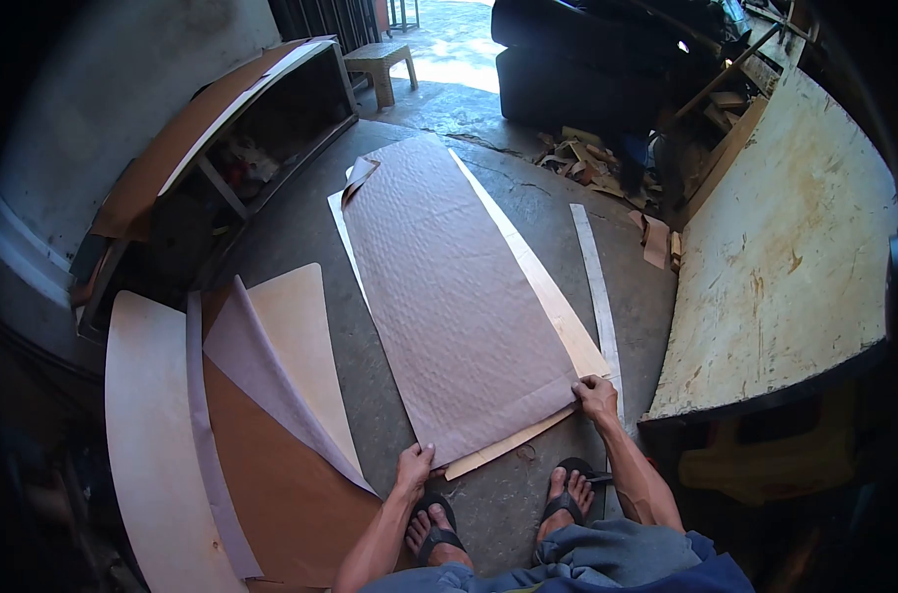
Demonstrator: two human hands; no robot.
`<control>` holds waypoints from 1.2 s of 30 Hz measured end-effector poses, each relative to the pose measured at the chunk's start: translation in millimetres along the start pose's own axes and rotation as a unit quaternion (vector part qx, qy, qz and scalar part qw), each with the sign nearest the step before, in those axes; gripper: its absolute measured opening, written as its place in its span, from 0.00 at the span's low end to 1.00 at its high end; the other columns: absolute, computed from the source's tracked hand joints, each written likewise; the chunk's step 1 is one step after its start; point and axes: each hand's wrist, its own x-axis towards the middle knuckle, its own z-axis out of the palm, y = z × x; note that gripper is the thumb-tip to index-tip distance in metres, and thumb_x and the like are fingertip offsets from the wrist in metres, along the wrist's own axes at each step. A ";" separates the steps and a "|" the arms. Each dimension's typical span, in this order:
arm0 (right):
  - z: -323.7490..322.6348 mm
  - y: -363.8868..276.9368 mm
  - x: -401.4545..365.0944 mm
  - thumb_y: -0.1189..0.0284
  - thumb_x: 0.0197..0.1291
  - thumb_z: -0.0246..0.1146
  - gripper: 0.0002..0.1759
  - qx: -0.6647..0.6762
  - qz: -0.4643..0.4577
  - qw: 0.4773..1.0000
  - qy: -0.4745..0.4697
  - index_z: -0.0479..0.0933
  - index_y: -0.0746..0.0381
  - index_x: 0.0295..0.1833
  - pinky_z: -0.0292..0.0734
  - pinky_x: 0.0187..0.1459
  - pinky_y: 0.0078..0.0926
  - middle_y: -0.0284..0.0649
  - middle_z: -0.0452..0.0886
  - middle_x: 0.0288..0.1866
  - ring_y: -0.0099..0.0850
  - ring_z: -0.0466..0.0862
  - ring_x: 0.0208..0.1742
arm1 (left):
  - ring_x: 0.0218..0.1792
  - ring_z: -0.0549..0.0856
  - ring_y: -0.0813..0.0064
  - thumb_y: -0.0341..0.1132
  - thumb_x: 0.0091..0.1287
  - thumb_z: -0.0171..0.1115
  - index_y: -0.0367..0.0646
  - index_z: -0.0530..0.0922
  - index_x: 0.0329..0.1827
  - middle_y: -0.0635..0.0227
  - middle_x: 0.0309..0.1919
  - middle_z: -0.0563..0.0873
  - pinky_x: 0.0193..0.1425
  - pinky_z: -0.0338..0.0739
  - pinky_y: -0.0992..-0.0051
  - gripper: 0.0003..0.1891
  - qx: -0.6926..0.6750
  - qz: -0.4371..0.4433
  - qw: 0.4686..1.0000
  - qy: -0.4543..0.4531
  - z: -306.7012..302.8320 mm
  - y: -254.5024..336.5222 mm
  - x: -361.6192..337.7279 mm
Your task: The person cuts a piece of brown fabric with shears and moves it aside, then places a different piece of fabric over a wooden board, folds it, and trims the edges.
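Note:
A long sheet of wrinkled pinkish-grey material (449, 287) lies over a pale wooden board (538, 267) on the floor, turned at an angle to it. The board's edges show at the right, the near end and the upper left. My left hand (414, 466) pinches the sheet's near left corner. At the near right corner, my right hand (595, 397) is closed on the sheet. The sheet's far left corner is folded over. Both of my feet, in dark sandals, stand just before the near end.
Left: curved pale board (157, 435), brown sheet (261, 474) with a folded grey-pink flap, and low shelf unit (221, 188). Right: narrow strip (595, 287) and large stained panel (780, 257). Beyond: wood scraps (587, 158), black sofa-like item (587, 79) and stool (380, 61).

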 end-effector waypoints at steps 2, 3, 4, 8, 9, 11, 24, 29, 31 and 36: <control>0.2 -4.1 -2.4 0.63 0.58 0.68 0.18 -0.015 -0.009 1.000 0.008 0.86 0.66 0.47 0.81 0.42 0.29 0.43 0.88 0.34 0.31 0.88 0.35 | 0.33 0.87 0.71 0.39 0.78 0.53 0.35 0.78 0.52 0.62 0.38 0.87 0.35 0.87 0.72 0.14 0.002 -0.002 1.000 0.003 1.8 1.5 -4.2; 0.4 -5.3 -3.7 0.64 0.59 0.68 0.17 -0.029 -0.023 0.999 0.014 0.85 0.66 0.46 0.81 0.40 0.28 0.42 0.88 0.34 0.29 0.87 0.34 | 0.32 0.88 0.71 0.39 0.78 0.53 0.35 0.78 0.52 0.62 0.38 0.87 0.35 0.87 0.72 0.14 0.004 -0.003 1.000 0.005 2.2 1.5 -4.4; 0.0 -6.7 -4.5 0.65 0.60 0.68 0.16 -0.044 -0.037 0.998 0.021 0.85 0.66 0.46 0.80 0.39 0.27 0.41 0.88 0.33 0.26 0.86 0.33 | 0.32 0.88 0.71 0.39 0.78 0.53 0.35 0.78 0.52 0.62 0.38 0.87 0.35 0.87 0.72 0.14 0.005 -0.002 1.000 0.005 2.1 1.7 -4.7; 0.9 -40.0 -26.3 0.66 0.60 0.65 0.14 0.008 -0.131 0.991 0.017 0.84 0.65 0.44 0.80 0.42 0.33 0.45 0.87 0.36 0.35 0.87 0.37 | 0.32 0.88 0.72 0.38 0.78 0.52 0.35 0.78 0.51 0.62 0.37 0.87 0.34 0.86 0.73 0.14 0.021 0.006 1.000 0.002 2.6 0.5 -3.3; 5.3 -52.0 -29.6 0.66 0.60 0.65 0.14 0.007 -0.127 0.992 0.018 0.84 0.65 0.44 0.80 0.42 0.33 0.45 0.87 0.36 0.35 0.87 0.37 | 0.32 0.88 0.72 0.38 0.78 0.52 0.35 0.78 0.50 0.63 0.37 0.87 0.34 0.86 0.73 0.14 0.020 0.011 1.000 -0.002 3.8 1.0 -2.1; 16.3 -70.6 -39.2 0.68 0.61 0.64 0.11 -0.047 -0.326 0.943 0.040 0.83 0.64 0.42 0.80 0.42 0.35 0.46 0.86 0.38 0.40 0.86 0.39 | 0.31 0.88 0.72 0.38 0.78 0.52 0.35 0.78 0.50 0.63 0.37 0.87 0.34 0.86 0.73 0.14 0.019 0.005 1.000 0.001 6.6 0.3 -3.9; 71.8 -96.1 -58.1 0.67 0.62 0.65 0.12 -0.036 -0.342 0.938 -0.028 0.84 0.64 0.43 0.79 0.43 0.40 0.50 0.83 0.37 0.48 0.85 0.39 | 0.30 0.88 0.72 0.36 0.75 0.58 0.33 0.79 0.49 0.63 0.36 0.87 0.30 0.84 0.76 0.12 0.026 0.022 0.999 0.028 -6.5 1.1 -9.6; 9.0 -47.3 -15.4 0.68 0.60 0.65 0.13 -0.050 -0.132 0.987 0.072 0.81 0.69 0.43 0.82 0.40 0.33 0.48 0.87 0.31 0.36 0.88 0.34 | 0.30 0.88 0.73 0.34 0.73 0.62 0.34 0.79 0.48 0.64 0.35 0.86 0.30 0.84 0.77 0.10 0.000 0.014 1.000 0.020 -5.6 1.4 -12.4; 1.1 -24.6 -3.1 0.67 0.59 0.66 0.13 -0.063 -0.116 0.988 0.080 0.81 0.68 0.42 0.81 0.40 0.34 0.48 0.87 0.30 0.37 0.88 0.33 | 0.28 0.86 0.75 0.33 0.71 0.64 0.34 0.78 0.48 0.67 0.33 0.86 0.29 0.83 0.77 0.10 -0.008 0.031 0.999 0.025 -5.5 -2.6 -10.7; 5.3 -21.9 -9.9 0.63 0.61 0.64 0.14 -0.173 -0.099 0.977 0.070 0.83 0.64 0.43 0.81 0.44 0.41 0.50 0.87 0.35 0.46 0.88 0.39 | 0.29 0.86 0.75 0.32 0.70 0.64 0.35 0.78 0.47 0.66 0.32 0.86 0.29 0.82 0.78 0.09 0.032 0.033 0.998 0.039 -2.1 0.0 -10.3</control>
